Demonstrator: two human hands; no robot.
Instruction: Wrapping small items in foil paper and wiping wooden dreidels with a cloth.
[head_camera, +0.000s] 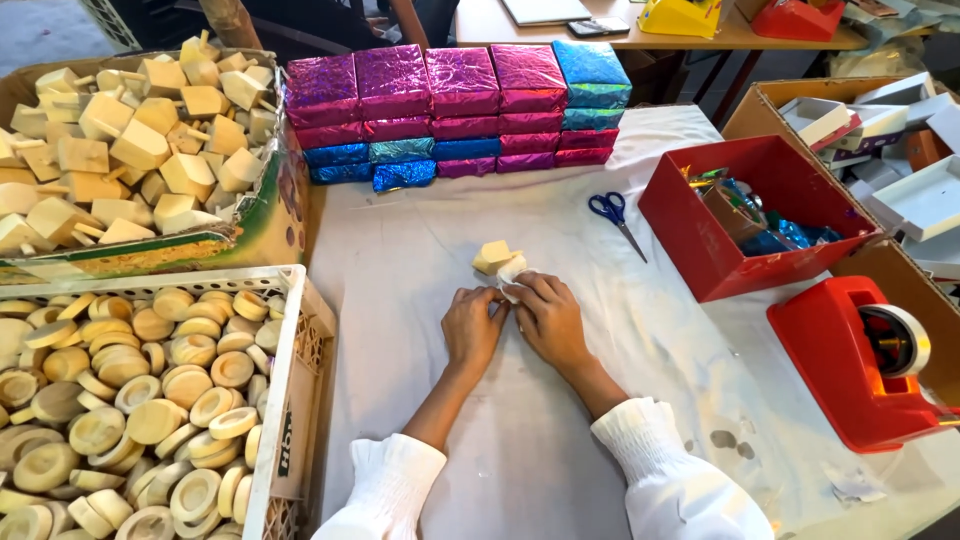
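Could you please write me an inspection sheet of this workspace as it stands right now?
Surface: table under a white cloth, creased and lightly stained.
Job's things: small wooden block wrapped partly in white paper, at the fingertips of both hands.
Clutter: blue-handled scissors; red tape dispenser; red box of foil scraps.
Grippers: left hand and right hand rest side by side on the cloth, fingers pressing the paper.
Cables: nothing seen.
Surroundings: stacked foil-wrapped boxes, purple and blue; cardboard box of wooden blocks; crate of wooden discs; carton of white boxes.
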